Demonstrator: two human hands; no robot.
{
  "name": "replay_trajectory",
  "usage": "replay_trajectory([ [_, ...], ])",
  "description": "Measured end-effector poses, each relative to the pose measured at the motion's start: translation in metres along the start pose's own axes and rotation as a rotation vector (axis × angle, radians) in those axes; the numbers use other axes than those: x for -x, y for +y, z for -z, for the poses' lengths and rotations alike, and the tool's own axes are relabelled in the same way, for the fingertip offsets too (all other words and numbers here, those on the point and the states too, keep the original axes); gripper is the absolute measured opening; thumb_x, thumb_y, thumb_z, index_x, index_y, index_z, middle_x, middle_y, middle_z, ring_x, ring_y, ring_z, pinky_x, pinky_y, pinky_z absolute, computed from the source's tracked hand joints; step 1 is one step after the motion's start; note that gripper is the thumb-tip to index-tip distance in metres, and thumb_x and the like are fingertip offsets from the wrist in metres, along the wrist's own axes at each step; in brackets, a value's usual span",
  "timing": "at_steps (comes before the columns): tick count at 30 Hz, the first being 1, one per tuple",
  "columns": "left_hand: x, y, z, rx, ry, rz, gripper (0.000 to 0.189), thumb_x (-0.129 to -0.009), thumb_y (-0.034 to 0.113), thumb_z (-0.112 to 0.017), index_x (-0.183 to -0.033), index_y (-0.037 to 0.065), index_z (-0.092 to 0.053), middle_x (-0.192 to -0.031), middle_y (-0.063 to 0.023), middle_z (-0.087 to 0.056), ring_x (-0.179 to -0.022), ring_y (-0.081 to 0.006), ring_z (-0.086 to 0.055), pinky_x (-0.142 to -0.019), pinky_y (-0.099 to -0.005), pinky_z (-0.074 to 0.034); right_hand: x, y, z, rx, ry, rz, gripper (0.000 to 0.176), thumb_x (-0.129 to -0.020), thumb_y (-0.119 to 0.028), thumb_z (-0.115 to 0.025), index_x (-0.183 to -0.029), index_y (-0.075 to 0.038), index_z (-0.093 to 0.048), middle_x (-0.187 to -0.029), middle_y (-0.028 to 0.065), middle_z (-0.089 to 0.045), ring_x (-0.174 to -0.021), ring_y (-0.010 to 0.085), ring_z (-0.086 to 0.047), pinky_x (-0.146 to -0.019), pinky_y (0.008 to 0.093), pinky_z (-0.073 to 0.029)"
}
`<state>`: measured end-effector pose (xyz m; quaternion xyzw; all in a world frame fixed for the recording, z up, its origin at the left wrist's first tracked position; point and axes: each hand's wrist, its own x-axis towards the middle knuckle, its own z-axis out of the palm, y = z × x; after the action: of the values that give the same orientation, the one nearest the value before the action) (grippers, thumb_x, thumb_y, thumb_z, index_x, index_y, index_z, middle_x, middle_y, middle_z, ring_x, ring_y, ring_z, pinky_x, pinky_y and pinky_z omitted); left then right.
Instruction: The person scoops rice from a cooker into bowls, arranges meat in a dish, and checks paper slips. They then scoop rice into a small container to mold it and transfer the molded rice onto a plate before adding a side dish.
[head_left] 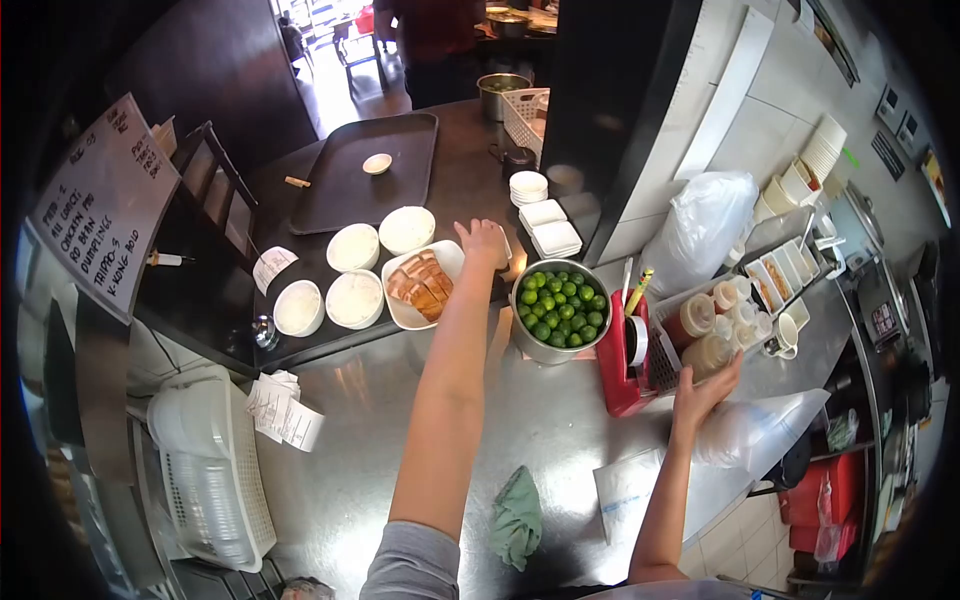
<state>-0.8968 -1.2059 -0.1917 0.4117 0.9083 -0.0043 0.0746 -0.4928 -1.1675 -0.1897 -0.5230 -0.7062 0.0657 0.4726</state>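
My left hand (483, 243) reaches over the dark counter, fingers bent around something small with a pale edge, mostly hidden. Close below it, a white square dish (450, 262) holds sliced browned meat (420, 286). White bowls of rice (354, 298) stand left of that dish. A metal pot of green limes (560, 310) is right of my left forearm. At the right, my right hand (706, 395) is closed around the near end of a sauce bottle (708, 355) in a grey basket (662, 350) of several bottles.
A dark tray (330, 185) carries a small bowl (377, 164). Stacked white dishes (550, 229) stand beside the pillar. A red holder (625, 395), green cloth (517, 520), paper slips (285, 412) and a basket of plastic containers (255, 480) surround the steel worktop. Another person (435, 45) stands beyond.
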Motion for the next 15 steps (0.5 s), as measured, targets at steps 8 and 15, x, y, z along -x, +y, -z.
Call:
replay_trajectory([
  [8, 0.031, -0.003, 0.018, 0.364, 0.246, -0.034, 0.081, -0.045, 0.026, -0.079, -0.117, 0.006, -0.05, -0.115, -0.0109, -0.048, -0.112, -0.028, -0.045, -0.095, -0.0512, -0.031, -0.004, 0.005, -0.001, -0.177, 0.047, -0.171, 0.073, -0.059, -0.012, -0.07, -0.125, 0.003, -0.041, -0.118, 0.021, -0.05, -0.11, 0.0347, -0.045, -0.1, 0.0404, -0.025],
  [15, 0.037, -0.013, 0.035, 0.639, 0.454, -0.315, 0.095, -0.047, 0.026, -0.078, -0.127, -0.004, -0.037, -0.112, -0.0184, -0.053, -0.104, -0.0341, -0.049, -0.093, -0.0428, -0.034, -0.092, -0.149, 0.02, -0.538, 0.104, 0.258, 0.079, -0.063, -0.012, -0.074, -0.13, -0.001, -0.035, -0.12, 0.0175, -0.048, -0.108, 0.0306, -0.049, -0.092, 0.0381, -0.037],
])
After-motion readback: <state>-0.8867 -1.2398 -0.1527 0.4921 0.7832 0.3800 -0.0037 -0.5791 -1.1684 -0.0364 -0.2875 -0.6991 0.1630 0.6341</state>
